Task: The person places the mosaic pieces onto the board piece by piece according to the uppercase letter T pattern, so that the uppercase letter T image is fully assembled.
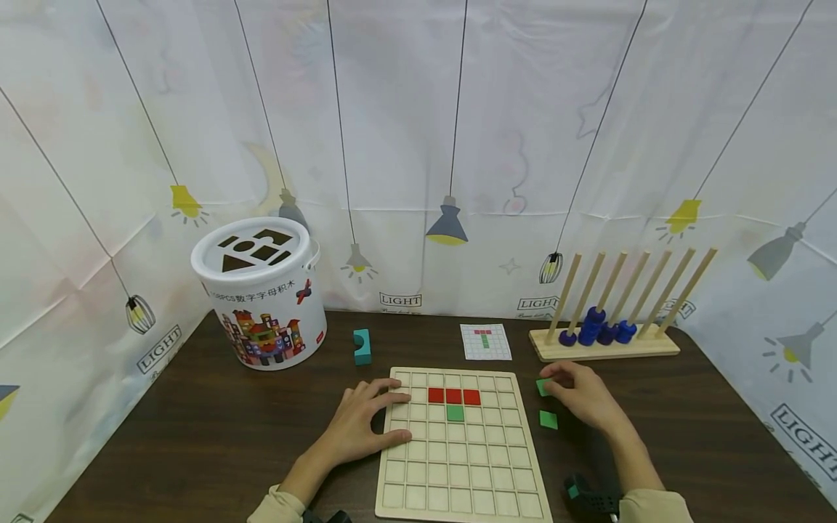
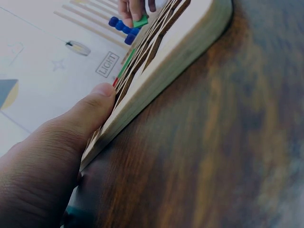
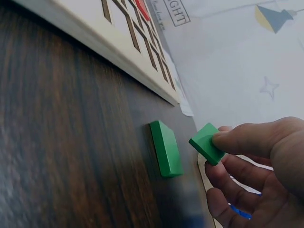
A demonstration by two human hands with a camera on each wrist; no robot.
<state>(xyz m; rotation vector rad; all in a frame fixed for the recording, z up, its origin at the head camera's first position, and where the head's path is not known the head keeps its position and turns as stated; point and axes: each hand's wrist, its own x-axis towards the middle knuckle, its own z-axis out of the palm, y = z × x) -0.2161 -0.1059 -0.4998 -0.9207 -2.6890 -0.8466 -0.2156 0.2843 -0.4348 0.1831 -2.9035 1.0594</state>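
A pale wooden grid board [image 1: 467, 476] lies on the dark table. Three red square tiles [image 1: 453, 396] sit side by side in one of its upper rows, with a green tile [image 1: 455, 413] just under the middle one. My left hand [image 1: 360, 421] rests on the board's left edge, fingers spread and thumb [image 2: 97, 102] on the rim. To the right of the board, my right hand [image 1: 585, 396] pinches a green square tile [image 3: 205, 142] between thumb and fingers, tilted above the table. A second loose green tile [image 3: 165, 148] lies on the table between that hand and the board.
Behind the board is a printed card [image 1: 486, 343] with a small red and green grid pattern. A peg rack [image 1: 604, 351] with blue beads stands at the back right. At the left are a white bucket [image 1: 275, 312] and a teal block [image 1: 362, 347].
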